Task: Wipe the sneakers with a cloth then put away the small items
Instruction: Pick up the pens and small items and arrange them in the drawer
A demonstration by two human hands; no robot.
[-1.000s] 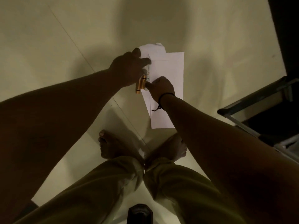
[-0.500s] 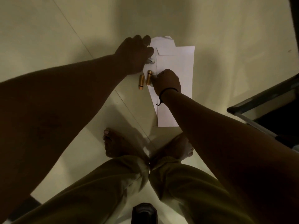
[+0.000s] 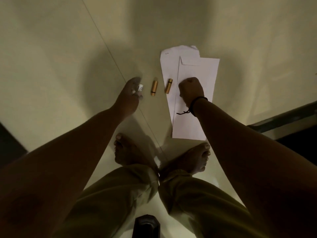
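Observation:
Two gold tubes lie on the pale floor: one (image 3: 154,88) on bare tile, the other (image 3: 168,85) on the left edge of the white envelopes (image 3: 199,69). My left hand (image 3: 129,93), blurred by motion, is left of the tubes and holds a small white item (image 3: 140,87) at its fingertips. My right hand (image 3: 191,90) rests on the envelopes as a fist, just right of the second tube; nothing shows inside it. A black cord circles that wrist. No sneakers or cloth are in view.
My bare feet (image 3: 130,152) stand close below the envelopes. A dark framed piece of furniture (image 3: 283,124) runs along the right edge. A dark object (image 3: 147,225) sits at the bottom centre, and a dark strip (image 3: 8,143) lies at the left.
My left hand has swung left off the envelopes, taking the small white item with it. My right hand has let go of the gold tube, which now lies beside it.

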